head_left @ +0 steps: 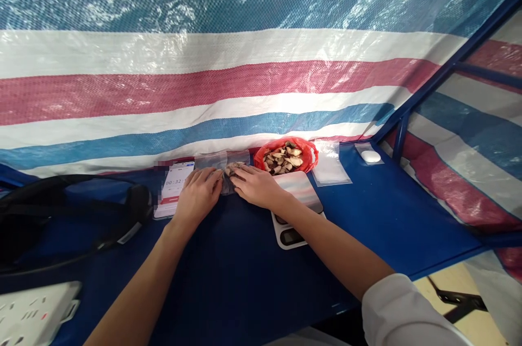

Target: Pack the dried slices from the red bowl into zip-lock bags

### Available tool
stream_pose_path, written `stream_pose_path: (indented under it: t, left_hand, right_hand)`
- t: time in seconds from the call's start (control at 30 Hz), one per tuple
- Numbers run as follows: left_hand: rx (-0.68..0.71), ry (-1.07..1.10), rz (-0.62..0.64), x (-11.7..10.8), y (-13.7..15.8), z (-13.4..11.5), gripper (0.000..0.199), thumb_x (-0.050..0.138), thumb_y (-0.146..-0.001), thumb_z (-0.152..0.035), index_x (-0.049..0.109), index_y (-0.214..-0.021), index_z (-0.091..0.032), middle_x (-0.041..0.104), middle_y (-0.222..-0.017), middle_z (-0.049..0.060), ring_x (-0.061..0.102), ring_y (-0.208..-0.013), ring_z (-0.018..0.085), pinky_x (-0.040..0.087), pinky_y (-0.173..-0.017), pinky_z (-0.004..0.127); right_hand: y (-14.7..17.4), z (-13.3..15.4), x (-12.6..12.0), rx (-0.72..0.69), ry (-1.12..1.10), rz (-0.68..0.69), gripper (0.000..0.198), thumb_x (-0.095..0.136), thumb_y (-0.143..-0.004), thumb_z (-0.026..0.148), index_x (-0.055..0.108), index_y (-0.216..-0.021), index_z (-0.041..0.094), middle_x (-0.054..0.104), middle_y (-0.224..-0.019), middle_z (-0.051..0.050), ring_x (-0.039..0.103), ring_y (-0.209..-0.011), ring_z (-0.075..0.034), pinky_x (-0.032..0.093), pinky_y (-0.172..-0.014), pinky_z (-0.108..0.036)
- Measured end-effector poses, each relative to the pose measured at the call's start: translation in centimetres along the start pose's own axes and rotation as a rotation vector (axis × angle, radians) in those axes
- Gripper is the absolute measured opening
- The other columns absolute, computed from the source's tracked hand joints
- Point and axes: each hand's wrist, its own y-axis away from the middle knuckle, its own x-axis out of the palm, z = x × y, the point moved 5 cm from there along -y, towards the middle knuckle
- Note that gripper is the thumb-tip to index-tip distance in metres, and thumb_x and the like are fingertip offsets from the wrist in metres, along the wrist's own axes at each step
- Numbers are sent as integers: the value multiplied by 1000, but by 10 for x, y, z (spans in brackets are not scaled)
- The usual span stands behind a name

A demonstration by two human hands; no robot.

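A small clear plastic bag [229, 187] with brownish pieces inside lies on the blue table, between my two hands. My left hand [199, 192] has its fingers curled onto the bag's left side, pinching its edge. From the other side, my right hand [253, 185] grips the bag's right part with bent fingers; its fingertips partly cover the contents. More clear plastic bags [210, 160] lie flat just behind the hands. Beneath my right forearm is a kitchen scale [304, 193] with a shiny plate, its display partly hidden by the arm.
Behind the scale, a red plastic bag [314, 156] holds dried brown slices [285, 158]. Clear bags [330, 164] and a small white case [370, 156] lie right. A phone [171, 191] showing a timer, black headphones [134, 204] and a power strip [36, 310] are left. Striped sheeting [244, 85] rises behind.
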Motion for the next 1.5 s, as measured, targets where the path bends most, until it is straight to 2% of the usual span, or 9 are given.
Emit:
stream_pose_path:
  t: [0.13,0.33,0.47,0.6,0.7,0.8,0.97,1.07,1.5]
  left_hand:
    - [31,27,-40,-5,-1,-25,30,48,-100,-28,71,-118,-21,73,-119,13,67,-114,32,49,-107,54]
    - [51,15,-64,2,0,-63,26,51,-99,-27,73,-112,-21,74,-117,11,67,-112,30,49,-107,51]
    - [12,-3,-64,10,-1,-80,27,50,-99,-27,72,-114,-22,73,-119,11,66,-115,30,50,-106,49]
    - [-35,-9,-46,19,-2,-84,30,49,-99,-28,72,-115,-22,71,-123,13,65,-118,31,49,-108,50]
    - [-68,6,-31,26,-2,-85,31,49,-98,-29,71,-118,-23,69,-127,13,62,-122,32,49,-108,51]
    - [-90,5,-28,34,-1,-88,33,48,-97,-29,71,-120,-22,69,-130,14,60,-127,33,48,-110,52]
    - [-111,-11,-23,43,-1,-88,36,46,-98,-30,71,-122,-18,67,-135,17,56,-133,35,43,-115,56]
    - [-107,25,1,47,0,-86,37,47,-98,-31,70,-125,-20,66,-137,16,54,-137,35,42,-116,58]
    - [-108,27,47,53,2,-84,40,43,-100,-35,71,-123,-17,62,-142,17,49,-141,35,41,-117,56]
  right_hand:
    - [12,-2,-17,-22,15,-71,32,42,-105,21,73,-114,19,69,-133,-11,55,-137,-25,45,-114,-41]
    - [55,-22,-45,75,9,-124,32,47,-103,22,76,-115,20,70,-135,-9,61,-131,-25,47,-113,-39]
    - [94,-51,-63,197,-7,-164,29,50,-102,26,76,-116,27,68,-140,-3,64,-128,-22,53,-105,-33]
    - [139,-90,-75,348,-18,-203,29,53,-101,31,74,-121,30,68,-138,0,66,-125,-20,60,-95,-32]
    - [171,-118,-77,457,22,-225,31,52,-101,32,72,-125,30,69,-137,-2,68,-122,-22,61,-96,-34]
    - [192,-137,-70,485,69,-201,31,54,-100,30,73,-124,28,69,-137,-3,63,-131,-25,59,-102,-39]
    - [197,-147,-54,435,75,-160,33,54,-100,29,70,-129,26,68,-139,-6,60,-135,-27,48,-115,-48]
    - [194,-147,-49,418,66,-135,35,53,-100,31,69,-131,25,68,-139,-8,60,-134,-28,44,-118,-51]
    - [195,-149,-49,425,46,-121,34,52,-101,32,71,-127,24,68,-139,-7,60,-134,-28,42,-120,-49]
